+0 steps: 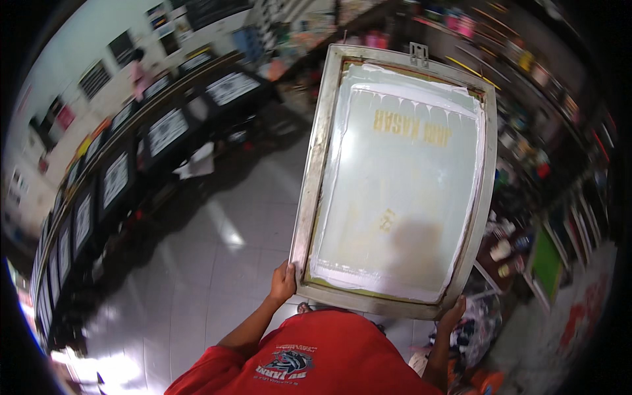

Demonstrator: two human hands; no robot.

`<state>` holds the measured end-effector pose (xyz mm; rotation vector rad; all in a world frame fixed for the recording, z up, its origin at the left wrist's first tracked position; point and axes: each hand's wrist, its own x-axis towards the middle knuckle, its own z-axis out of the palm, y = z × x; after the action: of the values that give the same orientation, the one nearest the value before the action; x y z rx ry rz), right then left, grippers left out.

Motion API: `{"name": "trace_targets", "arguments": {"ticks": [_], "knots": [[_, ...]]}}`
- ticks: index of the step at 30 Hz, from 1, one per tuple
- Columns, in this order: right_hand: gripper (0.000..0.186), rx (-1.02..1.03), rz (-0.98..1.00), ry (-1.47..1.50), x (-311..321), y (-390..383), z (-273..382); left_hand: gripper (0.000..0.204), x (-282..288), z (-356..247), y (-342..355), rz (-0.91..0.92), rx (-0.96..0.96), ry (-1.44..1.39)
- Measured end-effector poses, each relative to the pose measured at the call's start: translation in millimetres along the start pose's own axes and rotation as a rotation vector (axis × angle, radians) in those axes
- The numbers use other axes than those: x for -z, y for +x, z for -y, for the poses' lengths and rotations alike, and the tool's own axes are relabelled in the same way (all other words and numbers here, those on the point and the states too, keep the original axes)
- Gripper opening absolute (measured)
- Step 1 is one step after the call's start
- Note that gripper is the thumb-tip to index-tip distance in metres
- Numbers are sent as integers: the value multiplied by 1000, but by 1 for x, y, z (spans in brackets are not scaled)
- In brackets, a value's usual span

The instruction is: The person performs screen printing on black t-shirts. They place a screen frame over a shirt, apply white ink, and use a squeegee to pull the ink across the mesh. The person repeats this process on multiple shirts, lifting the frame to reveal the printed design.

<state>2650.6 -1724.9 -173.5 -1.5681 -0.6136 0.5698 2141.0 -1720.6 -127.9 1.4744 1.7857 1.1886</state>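
Red shirt (355,349): was worn by the person, below the lower rail of the screen frame (319,151).
Frame position: was held clear of the tiled floor (217,263), rested on nothing visible.
Mesh (395,178): was marked with yellow reversed lettering (413,130) near the upper rail.
Pale paste (421,99): was spread along the mesh borders, most thickly by the upper and lower rails.
Left hand (283,282): was wrapped round the left rail, just above the lower-left corner.
Right hand (453,315): was curled about the lower-right corner; fingers beneath were hidden.
Printed black garments (168,133): were laid out in a row, well apart from the frame, beyond its left rail.
Step in hand: was judged to be two-handed carrying or checking of the frame.
Next move: was judged to call for an even hold at both lower corners, with paste guarded from contact.
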Motion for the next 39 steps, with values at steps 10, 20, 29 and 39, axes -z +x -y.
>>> {"name": "trace_targets", "arguments": {"ticks": [10,20,29,39], "knots": [[46,189,554,-238,-198,85,92,40,19,-3,-12,-404,256,-175],[47,254,814,-226,-522,104,120,45,95,47,143,-662,493,-206],[49,222,1014,-264,-758,105,170,52,156,75,303,-776,610,-93],[53,309,986,-406,-974,91,181,57,240,158,479,-723,685,-83]]}}
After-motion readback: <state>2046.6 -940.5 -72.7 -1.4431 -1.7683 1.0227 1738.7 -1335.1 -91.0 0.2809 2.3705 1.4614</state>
